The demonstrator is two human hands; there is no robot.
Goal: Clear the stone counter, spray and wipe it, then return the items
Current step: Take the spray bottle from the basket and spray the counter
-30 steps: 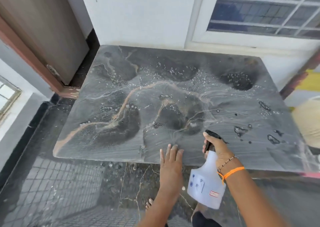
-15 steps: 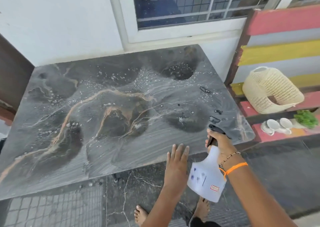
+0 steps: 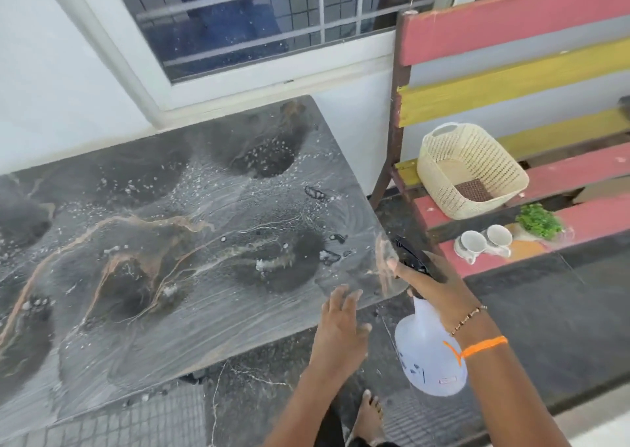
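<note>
The view has swung right since a moment ago, bringing the striped bench (image 3: pixel 511 20) fully into frame. The right hand (image 3: pixel 439 286) grips a translucent white spray bottle (image 3: pixel 426 351) by its black trigger head, fingers wrapped around it, at the near right corner of the counter (image 3: pixel 170 242). The left hand (image 3: pixel 341 327) hovers flat, fingers spread, over the near edge. The dark veined stone glistens with droplets and wet patches. On the bench sit a cream woven basket (image 3: pixel 477 160), two white cups (image 3: pixel 484 242) and a green plant (image 3: pixel 538 221).
</note>
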